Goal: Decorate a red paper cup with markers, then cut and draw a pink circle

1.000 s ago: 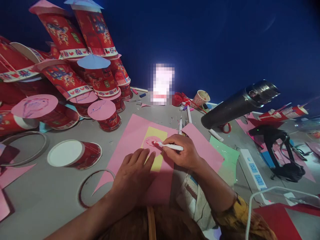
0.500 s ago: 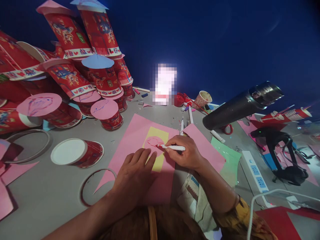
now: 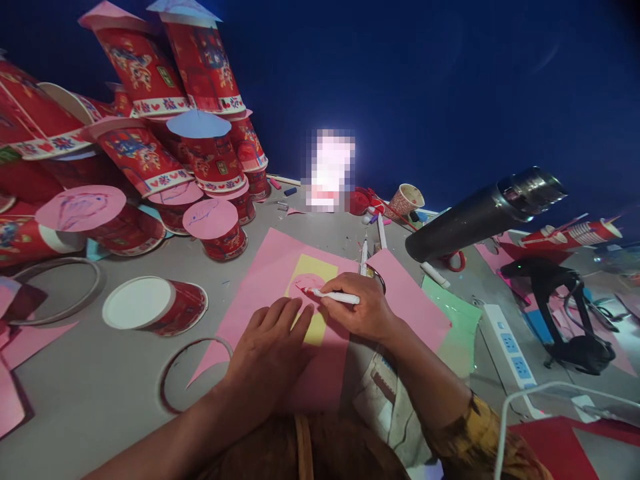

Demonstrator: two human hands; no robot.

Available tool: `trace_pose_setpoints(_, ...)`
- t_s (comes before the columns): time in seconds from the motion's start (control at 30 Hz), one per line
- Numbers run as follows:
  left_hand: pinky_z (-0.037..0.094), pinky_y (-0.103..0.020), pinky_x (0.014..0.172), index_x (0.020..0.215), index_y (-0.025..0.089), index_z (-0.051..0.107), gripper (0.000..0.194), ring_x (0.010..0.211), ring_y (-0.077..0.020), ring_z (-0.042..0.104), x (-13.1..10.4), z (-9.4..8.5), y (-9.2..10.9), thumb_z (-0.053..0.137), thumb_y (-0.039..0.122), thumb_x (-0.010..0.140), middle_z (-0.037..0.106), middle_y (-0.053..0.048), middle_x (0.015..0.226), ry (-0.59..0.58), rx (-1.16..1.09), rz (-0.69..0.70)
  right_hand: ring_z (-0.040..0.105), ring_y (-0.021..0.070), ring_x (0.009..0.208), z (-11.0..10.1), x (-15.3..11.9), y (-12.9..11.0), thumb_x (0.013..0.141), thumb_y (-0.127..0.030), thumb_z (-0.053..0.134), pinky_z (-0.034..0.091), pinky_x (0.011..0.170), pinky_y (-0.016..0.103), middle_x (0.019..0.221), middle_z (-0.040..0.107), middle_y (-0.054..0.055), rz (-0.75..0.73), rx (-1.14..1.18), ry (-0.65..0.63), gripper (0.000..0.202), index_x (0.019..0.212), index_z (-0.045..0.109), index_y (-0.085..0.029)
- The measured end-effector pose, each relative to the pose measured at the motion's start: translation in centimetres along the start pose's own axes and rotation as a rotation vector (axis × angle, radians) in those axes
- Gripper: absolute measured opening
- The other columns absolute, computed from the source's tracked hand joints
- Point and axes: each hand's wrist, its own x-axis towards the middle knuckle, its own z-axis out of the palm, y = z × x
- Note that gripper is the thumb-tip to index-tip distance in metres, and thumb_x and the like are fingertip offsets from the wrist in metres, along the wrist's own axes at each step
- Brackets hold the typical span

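Note:
A white marker is pinched in my right hand, its red tip touching a small pink paper circle with red lines on it. The circle lies on a yellow paper rectangle, which rests on a large pink sheet. Flat on the papers, fingers spread, my left hand lies below the circle with its fingertips near the yellow edge. Its palm hides part of the pink sheet.
Stacked red paper cups with paper tops rise at the left. One cup lies nearer. On the right are a black flask, a power strip, green paper and a black stand.
My right hand has moved slightly left with the marker, so its tip is further left on the circle. My left hand stays in place.

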Motion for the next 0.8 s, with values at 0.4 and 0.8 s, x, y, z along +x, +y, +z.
trace_pose_setpoints(0.4, 0.054, -0.047, 0.093, 0.133, 0.017, 0.065, 0.051, 0.120, -0.0343, 0.064, 0.1, 0.0, 0.0, 0.078, 0.019, 0.084, 0.071, -0.014, 0.128, -0.012, -0.023, -0.001, 0.075, 0.0181, 0.073, -0.5, -0.1, -0.3, 0.094, -0.019, 0.069, 0.057, 0.070, 0.029, 0.084, 0.081, 0.004, 0.017, 0.016, 0.040, 0.005, 0.094, 0.072, -0.022)
trace_pose_setpoints(0.8, 0.053, -0.048, 0.093, 0.136, 0.014, 0.065, 0.051, 0.120, -0.0354, 0.064, 0.1, -0.2, 0.0, 0.077, 0.018, 0.086, 0.072, -0.015, 0.128, -0.010, -0.007, 0.007, 0.077, 0.0191, 0.076, 0.5, 0.2, -0.2, 0.099, -0.024, 0.067, 0.060, 0.073, 0.031, 0.087, 0.082, 0.006, 0.023, 0.000, 0.030, 0.007, 0.099, 0.074, -0.022)
